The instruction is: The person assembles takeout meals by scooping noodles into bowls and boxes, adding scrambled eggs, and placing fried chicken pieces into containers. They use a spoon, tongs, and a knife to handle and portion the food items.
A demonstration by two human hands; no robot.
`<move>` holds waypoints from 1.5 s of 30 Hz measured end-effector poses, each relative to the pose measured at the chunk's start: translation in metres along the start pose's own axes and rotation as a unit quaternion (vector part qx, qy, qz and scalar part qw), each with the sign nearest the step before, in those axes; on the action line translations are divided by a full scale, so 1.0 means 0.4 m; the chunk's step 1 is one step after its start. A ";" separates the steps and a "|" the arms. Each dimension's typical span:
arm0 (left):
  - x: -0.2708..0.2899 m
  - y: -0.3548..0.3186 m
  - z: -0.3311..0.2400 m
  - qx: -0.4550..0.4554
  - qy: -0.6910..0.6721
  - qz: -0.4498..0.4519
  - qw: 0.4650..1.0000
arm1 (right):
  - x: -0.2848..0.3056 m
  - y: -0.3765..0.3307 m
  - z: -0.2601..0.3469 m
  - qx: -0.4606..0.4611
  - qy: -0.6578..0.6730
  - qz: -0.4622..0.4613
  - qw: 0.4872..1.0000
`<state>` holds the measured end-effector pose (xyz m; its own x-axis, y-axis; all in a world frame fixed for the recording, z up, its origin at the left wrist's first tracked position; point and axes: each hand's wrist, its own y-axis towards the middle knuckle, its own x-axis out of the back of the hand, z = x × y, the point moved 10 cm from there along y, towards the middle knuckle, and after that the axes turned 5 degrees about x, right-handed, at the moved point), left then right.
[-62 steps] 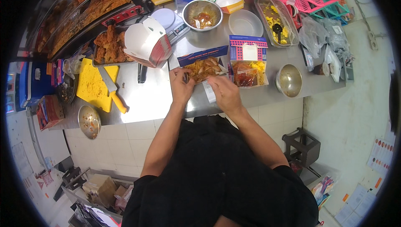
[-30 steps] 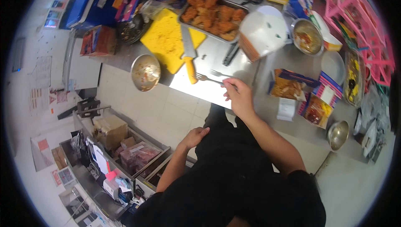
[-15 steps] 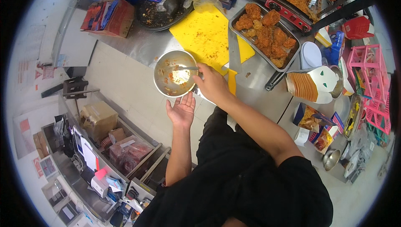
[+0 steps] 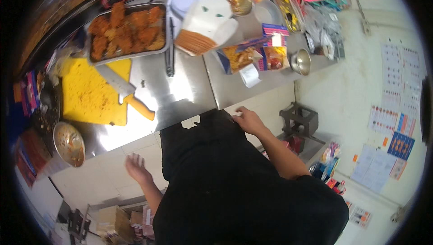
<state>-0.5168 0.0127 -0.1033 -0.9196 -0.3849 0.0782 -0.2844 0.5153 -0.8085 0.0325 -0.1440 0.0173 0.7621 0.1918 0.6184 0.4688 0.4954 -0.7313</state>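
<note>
My left hand [image 4: 138,168] hangs in front of the counter edge, fingers apart and holding nothing. Beside my hip, my right hand [image 4: 249,120] has its fingers loosely spread, with nothing seen in it. To the left, a metal mixing bowl [image 4: 70,143] smeared with orange sauce sits at the counter's edge; no fork can be made out in it. A yellow cutting board [image 4: 88,94] with crumbs lies nearby. Across its right side rests a knife [image 4: 135,104] with a yellow handle. Behind them stands a metal tray of fried chicken [image 4: 128,33].
Tongs [image 4: 169,46] lie right of the tray. Stacked paper food boxes [image 4: 205,26], filled snack boxes [image 4: 273,57], a paper slip [image 4: 249,75] and a small steel bowl [image 4: 300,62] stand on the right counter. A dark stool [image 4: 300,121] is below the wall.
My view has turned right. My right hand has let go of the fork and moved to my hip. The mixing bowl is now away from both hands, and my left hand has drawn back.
</note>
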 end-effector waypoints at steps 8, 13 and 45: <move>-0.181 -0.110 0.087 -0.123 0.431 0.063 0.892 | 0.030 -0.064 -0.518 -0.176 0.036 -0.077 0.981; -0.498 -0.293 -0.080 -0.351 0.326 0.085 0.874 | 0.121 0.105 -0.647 -0.117 0.154 -0.055 0.980; -0.503 -0.501 0.837 0.125 0.311 0.249 0.909 | -0.062 0.315 -0.989 0.005 0.158 0.186 0.970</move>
<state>-0.1839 -0.2694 -0.1521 -0.9145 0.3962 -0.0822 0.2083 0.2867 -0.9351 0.2494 -0.4217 -0.2039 0.9771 0.0917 0.1919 0.1311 0.4508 -0.8830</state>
